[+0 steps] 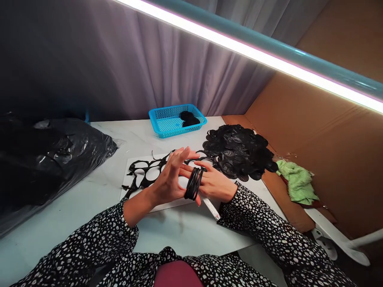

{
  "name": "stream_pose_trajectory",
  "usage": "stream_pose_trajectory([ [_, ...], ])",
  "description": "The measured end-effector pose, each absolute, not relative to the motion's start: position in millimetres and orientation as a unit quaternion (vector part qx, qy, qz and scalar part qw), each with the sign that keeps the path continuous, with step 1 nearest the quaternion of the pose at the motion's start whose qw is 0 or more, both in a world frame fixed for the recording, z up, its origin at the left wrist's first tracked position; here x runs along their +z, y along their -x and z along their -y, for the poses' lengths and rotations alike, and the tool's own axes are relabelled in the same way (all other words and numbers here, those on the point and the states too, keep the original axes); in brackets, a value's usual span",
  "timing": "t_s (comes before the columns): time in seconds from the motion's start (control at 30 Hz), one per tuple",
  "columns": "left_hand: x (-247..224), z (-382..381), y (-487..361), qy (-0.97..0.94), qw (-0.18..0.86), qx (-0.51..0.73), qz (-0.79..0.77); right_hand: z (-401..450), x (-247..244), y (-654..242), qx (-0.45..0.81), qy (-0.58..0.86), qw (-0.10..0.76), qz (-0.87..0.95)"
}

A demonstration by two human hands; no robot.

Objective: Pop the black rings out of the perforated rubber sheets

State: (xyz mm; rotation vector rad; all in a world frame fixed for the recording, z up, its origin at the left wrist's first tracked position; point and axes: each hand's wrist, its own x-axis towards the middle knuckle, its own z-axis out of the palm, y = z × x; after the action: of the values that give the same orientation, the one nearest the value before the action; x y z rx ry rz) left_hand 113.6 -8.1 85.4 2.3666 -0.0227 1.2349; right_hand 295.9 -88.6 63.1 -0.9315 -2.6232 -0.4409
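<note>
A stack of thin black discs point(194, 183) stands on edge between my two hands, over a white sheet. My left hand point(172, 181) is at the stack's left side, its fingers stretched out and its thumb side by the discs. From the right, my right hand point(216, 182) touches the stack, with its fingers behind the discs; a white stick-like tool point(212, 209) shows beneath this hand. A black sheet with round holes point(143, 181) lies on the white board point(170, 204), partly covered by my hands.
A blue basket point(163, 132) with black pieces stands at the back. A large pile of black discs point(239, 151) lies right of my hands. The black plastic bag point(54, 155) is at left, a green cloth point(297, 181) at right.
</note>
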Motion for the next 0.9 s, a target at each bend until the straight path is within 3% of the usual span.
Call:
stream_pose_trajectory([
  [0.2, 83.4, 13.1, -111.4, -0.849, 0.279, 0.448, -0.008, 91.6, 63.1, -294.2, -0.141, 0.343, 0.152, 0.916],
  [0.3, 83.6, 14.1, -111.0, -0.823, 0.357, 0.441, -0.038, 94.3, 64.8, -288.9, -0.046, 0.374, 0.179, 0.909],
  [0.37, 83.1, 12.1, -113.9, -0.779, 0.462, 0.413, -0.097, 97.5, 67.3, -284.1, 0.112, 0.393, 0.238, 0.881],
  [0.43, 80.7, 8.6, -118.9, -0.710, 0.584, 0.348, -0.185, 101.1, 69.8, -280.1, 0.349, 0.360, 0.314, 0.806],
  [0.5, 76.7, 5.3, -123.8, -0.627, 0.685, 0.265, -0.260, 103.8, 71.1, -278.7, 0.563, 0.292, 0.413, 0.653],
  [0.57, 73.2, 3.7, -126.3, -0.564, 0.747, 0.201, -0.290, 105.0, 71.2, -279.3, 0.672, 0.248, 0.519, 0.466],
  [0.67, 71.3, 3.6, -124.5, -0.542, 0.785, 0.116, -0.276, 105.9, 71.3, -279.7, 0.719, 0.210, 0.597, 0.288],
  [0.9, 72.4, 1.2, -118.8, -0.497, 0.828, 0.000, -0.260, 109.8, 76.2, -270.4, 0.743, 0.165, 0.610, 0.218],
])
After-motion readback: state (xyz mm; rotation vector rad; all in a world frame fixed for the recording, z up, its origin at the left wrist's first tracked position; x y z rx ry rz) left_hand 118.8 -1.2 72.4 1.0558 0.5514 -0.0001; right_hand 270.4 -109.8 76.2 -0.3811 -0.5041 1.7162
